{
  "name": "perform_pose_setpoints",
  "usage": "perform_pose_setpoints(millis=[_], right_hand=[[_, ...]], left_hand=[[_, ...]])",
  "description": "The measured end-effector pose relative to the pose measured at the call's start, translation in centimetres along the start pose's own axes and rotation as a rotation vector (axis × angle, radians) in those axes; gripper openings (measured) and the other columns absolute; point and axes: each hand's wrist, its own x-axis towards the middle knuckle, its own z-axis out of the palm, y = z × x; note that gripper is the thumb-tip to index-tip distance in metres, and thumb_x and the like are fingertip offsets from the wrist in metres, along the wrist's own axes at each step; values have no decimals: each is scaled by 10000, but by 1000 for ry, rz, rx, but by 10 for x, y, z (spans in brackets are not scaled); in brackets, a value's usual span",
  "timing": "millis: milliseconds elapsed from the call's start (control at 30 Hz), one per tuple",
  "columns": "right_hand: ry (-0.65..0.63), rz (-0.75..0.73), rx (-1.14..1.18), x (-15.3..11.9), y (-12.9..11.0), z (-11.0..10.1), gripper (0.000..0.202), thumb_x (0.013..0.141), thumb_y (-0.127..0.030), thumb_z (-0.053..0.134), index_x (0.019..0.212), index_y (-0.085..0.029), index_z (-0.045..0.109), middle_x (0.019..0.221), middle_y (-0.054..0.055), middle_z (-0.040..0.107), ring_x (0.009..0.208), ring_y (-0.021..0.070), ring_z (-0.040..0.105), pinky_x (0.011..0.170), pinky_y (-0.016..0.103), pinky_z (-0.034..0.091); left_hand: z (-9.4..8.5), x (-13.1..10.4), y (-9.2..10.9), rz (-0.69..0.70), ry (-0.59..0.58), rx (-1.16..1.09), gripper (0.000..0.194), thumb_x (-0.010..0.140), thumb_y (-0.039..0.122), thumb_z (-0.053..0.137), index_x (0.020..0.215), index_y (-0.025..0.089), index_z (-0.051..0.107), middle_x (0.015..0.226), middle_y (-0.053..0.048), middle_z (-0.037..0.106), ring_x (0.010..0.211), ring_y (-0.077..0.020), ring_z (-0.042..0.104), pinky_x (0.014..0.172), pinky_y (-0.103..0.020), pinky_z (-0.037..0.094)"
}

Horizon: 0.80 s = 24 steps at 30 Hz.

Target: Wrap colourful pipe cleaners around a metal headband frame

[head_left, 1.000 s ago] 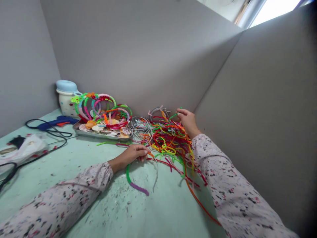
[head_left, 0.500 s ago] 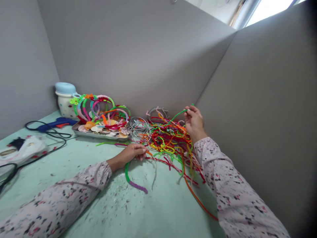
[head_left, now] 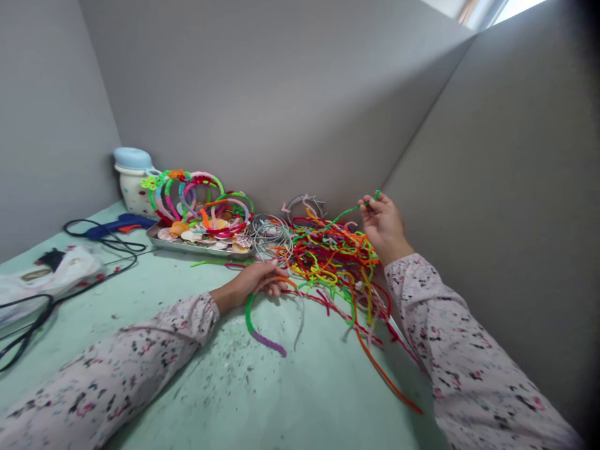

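The right hand (head_left: pixel 384 224) pinched the tip of a green pipe cleaner (head_left: pixel 349 213), lifted above the tangled pile (head_left: pixel 328 262). The left hand (head_left: pixel 255 281) lay curled on a half-wrapped headband (head_left: pixel 262 322) on the table (head_left: pixel 304 387).

Both my sleeves run off the bottom edge. The black cable (head_left: pixel 28 325) and white bag (head_left: pixel 42 281) are cut off at the left. My left hand (head_left: pixel 255 284) hides part of the half-wrapped headband (head_left: pixel 262 325).
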Motion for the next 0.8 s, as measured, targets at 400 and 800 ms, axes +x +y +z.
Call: perform_pose_setpoints(millis=[400,800], right_hand=[[-75,-168,-77,2,-7,17,114,790,-206,639,867,-223,556,787,-40,611,766,83,640,687,206,542],[33,143,-138,-9,15,15,84,873,-182,519,793,-194,540,696,-30,602,610,59,605,590,160,517]], left_hand=[[2,-3,1,-5,9,17,476,850,515,490,933,73,644,827,-156,716,573,-159,635,552,-262,429],[5,-5,4,-8,22,37,485,845,529,496,928,75,644,831,-152,717,572,-155,630,554,-266,430]])
